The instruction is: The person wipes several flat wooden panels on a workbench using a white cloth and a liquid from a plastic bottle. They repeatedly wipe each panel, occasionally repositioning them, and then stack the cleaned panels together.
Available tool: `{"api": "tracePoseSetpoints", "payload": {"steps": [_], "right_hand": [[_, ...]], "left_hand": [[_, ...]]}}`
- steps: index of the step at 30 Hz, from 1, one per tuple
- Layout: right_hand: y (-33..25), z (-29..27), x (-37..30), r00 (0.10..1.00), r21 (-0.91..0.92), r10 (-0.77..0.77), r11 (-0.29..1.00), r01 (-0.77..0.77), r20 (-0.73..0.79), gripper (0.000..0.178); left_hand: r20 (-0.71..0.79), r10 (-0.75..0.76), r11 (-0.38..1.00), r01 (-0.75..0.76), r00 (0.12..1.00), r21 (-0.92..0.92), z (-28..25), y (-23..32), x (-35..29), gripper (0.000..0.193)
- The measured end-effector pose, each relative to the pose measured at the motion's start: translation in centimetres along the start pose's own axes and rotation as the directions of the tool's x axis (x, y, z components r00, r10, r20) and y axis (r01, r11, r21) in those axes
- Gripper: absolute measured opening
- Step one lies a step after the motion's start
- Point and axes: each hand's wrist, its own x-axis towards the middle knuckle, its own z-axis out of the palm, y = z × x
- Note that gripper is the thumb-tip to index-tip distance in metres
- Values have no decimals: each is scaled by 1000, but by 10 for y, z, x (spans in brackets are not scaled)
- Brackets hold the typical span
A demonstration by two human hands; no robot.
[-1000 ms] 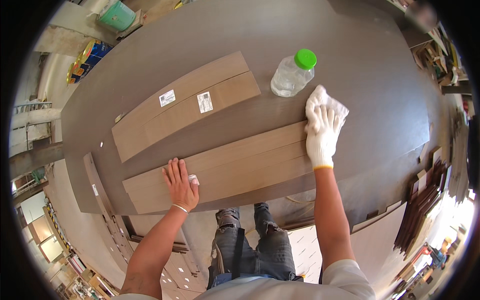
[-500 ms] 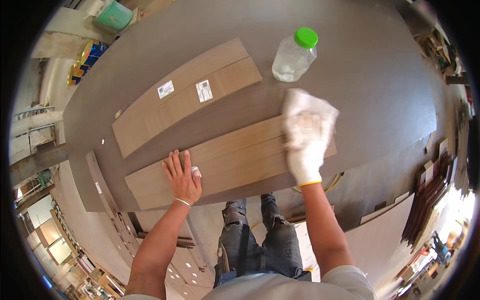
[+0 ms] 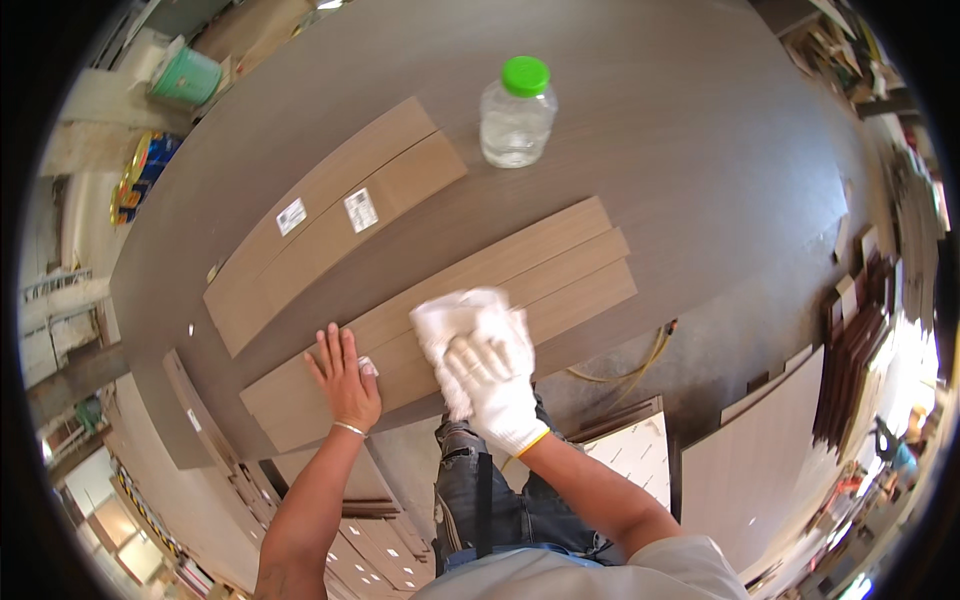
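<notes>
Several wood-coloured strips (image 3: 580, 270) lie side by side along the near edge of a large brown tabletop (image 3: 690, 180). My bare left hand (image 3: 345, 382) rests on their left part with its fingers spread; something white is wrapped round or stuck at the thumb. My right hand (image 3: 495, 385), in a white knit glove, presses a folded white cloth (image 3: 445, 320) onto the middle of these strips. The cloth and glove cover part of the surface under them. Farther off lies a second pair of strips (image 3: 390, 180) bearing two white labels.
A clear jar (image 3: 517, 125) with a green lid stands at the far middle. A green bucket (image 3: 188, 77) and blue-yellow cans (image 3: 150, 170) are at the far left. Stacked panels (image 3: 755, 470) lean at the right. A yellowish hose (image 3: 640, 370) lies on the floor.
My right hand has swept the cloth left along the strips, from their right end to the middle. My left hand stays on the strips, while the whole view has shifted somewhat.
</notes>
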Motion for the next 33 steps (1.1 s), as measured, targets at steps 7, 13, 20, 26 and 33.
{"api": "tracePoseSetpoints", "payload": {"steps": [7, 13, 20, 26, 33], "right_hand": [[116, -57, 33, 931, -402, 362, 849, -344, -32, 63], [123, -35, 16, 940, -469, 337, 822, -324, -59, 61], [128, -37, 65, 935, -448, 274, 823, -349, -225, 53], [144, -30, 94, 910, -374, 396, 830, -413, -126, 68], [150, -36, 93, 915, -334, 377, 852, -403, -142, 67]], "left_hand": [[14, 10, 999, -11, 1000, 53, 2, 4, -8, 73], [-23, 52, 997, -50, 998, 67, -2, -2, -2, 71], [-1, 49, 995, -49, 999, 90, -3, -3, -4, 72], [20, 43, 991, -45, 999, 128, -7, 4, 1, 75], [80, 205, 975, -196, 975, -107, -19, 166, 63, 81]]}}
